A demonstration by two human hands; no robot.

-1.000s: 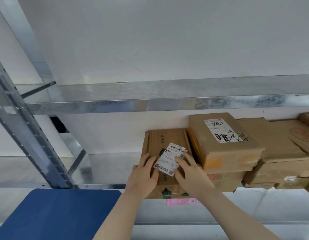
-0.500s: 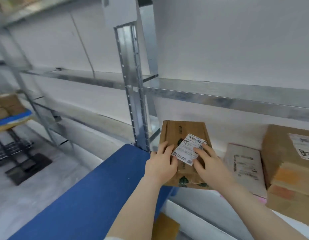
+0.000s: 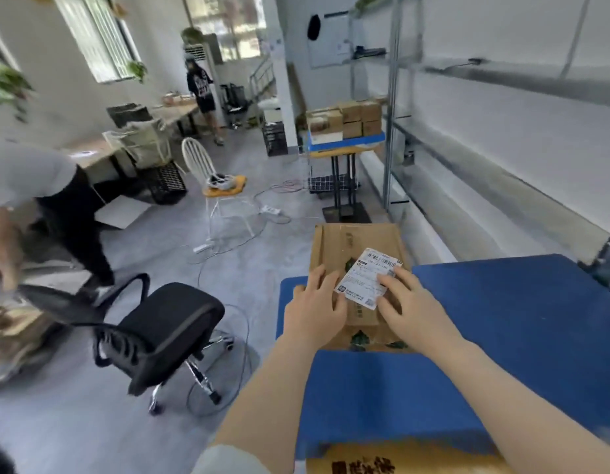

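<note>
A flat brown cardboard box [image 3: 356, 241] with a white shipping label [image 3: 366, 277] on its top is held over the far left corner of a blue table [image 3: 522, 323]. My left hand [image 3: 313, 309] grips the box's near left edge, fingers over its top. My right hand [image 3: 413, 306] grips the near right side, fingertips touching the label's edge. The box's underside is hidden.
A black office chair [image 3: 159, 333] stands left of the table. Metal shelving [image 3: 392, 107] runs along the right wall. A small table with stacked boxes [image 3: 348, 121] stands ahead. A white chair [image 3: 221, 186] and floor cables lie beyond. Two other people [image 3: 47, 206] are on the left. Another brown parcel [image 3: 399, 461] lies at the bottom.
Both hands have carried the box off the shelf and leftward to above the blue table's corner. My view has swung left from the shelf to the room.
</note>
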